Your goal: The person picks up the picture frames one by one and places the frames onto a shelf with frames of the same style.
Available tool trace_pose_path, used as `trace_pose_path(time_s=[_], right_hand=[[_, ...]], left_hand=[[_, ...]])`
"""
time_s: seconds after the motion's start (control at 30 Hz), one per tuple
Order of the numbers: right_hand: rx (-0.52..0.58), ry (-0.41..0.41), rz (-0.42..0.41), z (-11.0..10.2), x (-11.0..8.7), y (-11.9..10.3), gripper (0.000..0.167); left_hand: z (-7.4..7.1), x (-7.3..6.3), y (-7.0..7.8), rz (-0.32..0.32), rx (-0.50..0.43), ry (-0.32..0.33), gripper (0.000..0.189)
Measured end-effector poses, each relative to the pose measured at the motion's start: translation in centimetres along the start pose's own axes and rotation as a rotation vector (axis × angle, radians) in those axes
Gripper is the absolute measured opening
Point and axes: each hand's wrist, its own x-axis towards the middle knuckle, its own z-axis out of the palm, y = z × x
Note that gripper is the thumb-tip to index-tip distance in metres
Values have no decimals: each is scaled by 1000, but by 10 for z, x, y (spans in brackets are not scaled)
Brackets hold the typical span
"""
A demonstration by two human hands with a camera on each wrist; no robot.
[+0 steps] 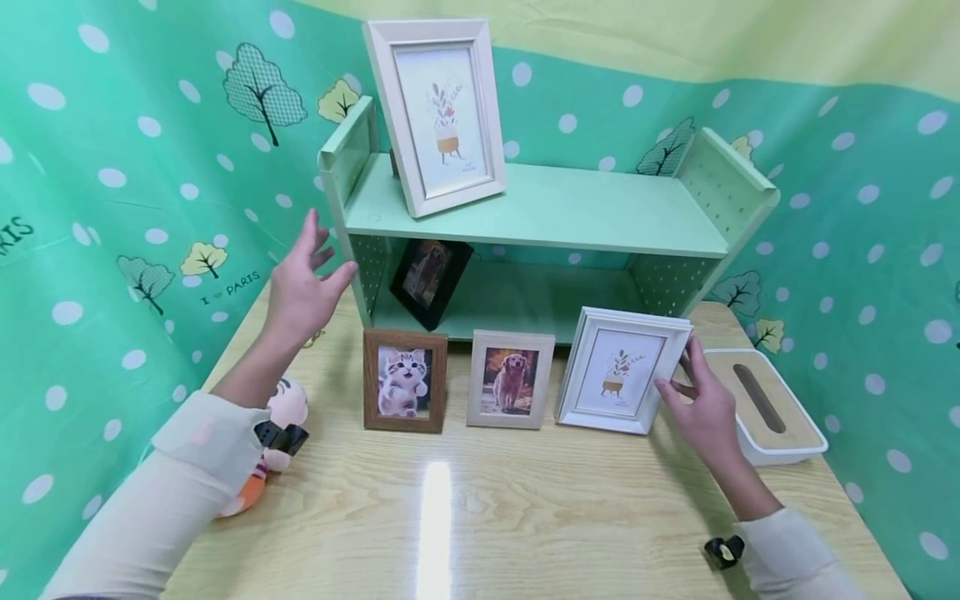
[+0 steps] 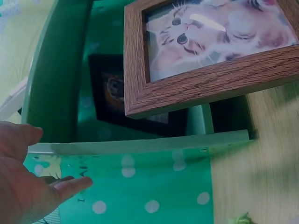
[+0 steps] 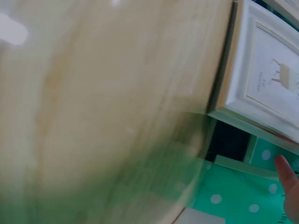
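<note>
My left hand [image 1: 303,287] hovers beside the left end of the green shelf [image 1: 540,208], fingers spread and holding nothing. In the left wrist view its thumb and fingers lie apart near the shelf's side edge. At the right, my right hand [image 1: 701,404] is at the side edge of a white picture frame [image 1: 573,375] with a potted-plant print. Its thumb tip overlaps that edge in the head view, while the right wrist view shows one extended finger [image 3: 286,179] just short of it. More frame edges show layered behind the white one. The other right fingers are partly hidden.
A brown frame [image 1: 371,383] with a kitten picture and a pale frame [image 1: 547,383] with a dog picture stand on the table. A large white frame [image 1: 491,125] leans on the upper shelf, a black frame [image 1: 453,275] below. Tissue box [image 1: 795,392] right; plush toy [image 1: 288,404] left.
</note>
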Motion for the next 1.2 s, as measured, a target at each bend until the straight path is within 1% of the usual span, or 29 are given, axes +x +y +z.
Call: trace_pose_path(time_s=[0.23, 0.43, 0.53, 0.63, 0.83, 1.07, 1.2], right_hand=[[-31, 21, 1, 6, -6, 5, 93], [20, 5, 1, 11, -7, 8, 94], [27, -1, -9, 13, -7, 9, 94], [6, 6, -17, 15, -6, 9, 94], [-16, 15, 4, 14, -7, 8, 93], [11, 19, 28, 13, -9, 8, 91], [7, 13, 38, 14, -9, 9, 91]], left_hand=[[5, 9, -6, -11, -4, -10, 86], [10, 14, -8, 1, -14, -22, 86], [12, 15, -8, 8, -12, -25, 85], [13, 15, -7, 6, -8, -16, 84], [15, 18, -9, 6, 13, 7, 81], [17, 21, -12, 30, 38, 8, 80], [17, 22, -13, 37, 47, 11, 80]])
